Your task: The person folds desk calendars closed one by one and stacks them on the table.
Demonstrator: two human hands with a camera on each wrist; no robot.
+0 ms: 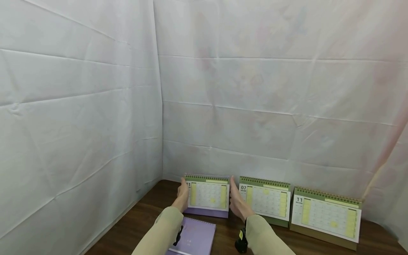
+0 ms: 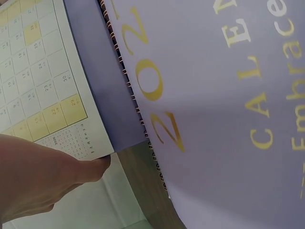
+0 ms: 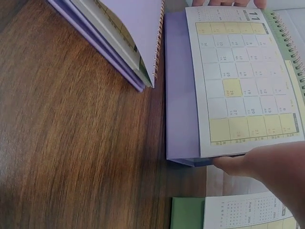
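Note:
A desk calendar with a purple base [image 1: 207, 212] stands upright against the back, its page marked 11. At its left side edge is my left hand [image 1: 182, 195], the fingers pointing up and nearly straight. My right hand [image 1: 238, 202] is beside its right edge, fingers also extended; in the right wrist view the thumb touches or nearly touches that edge. Several left fingertips [image 3: 228, 3] show along the opposite edge there. Nearer to me stands a purple calendar [image 2: 205, 95] with a gold-lettered cover, below and between my forearms.
To the right stand a green-based calendar [image 1: 267, 198] marked 07 and a brown-based calendar [image 1: 326, 216] marked 11. All are on a dark wooden table [image 1: 127, 233]. White cloth [image 1: 255, 106] hangs behind and at the left.

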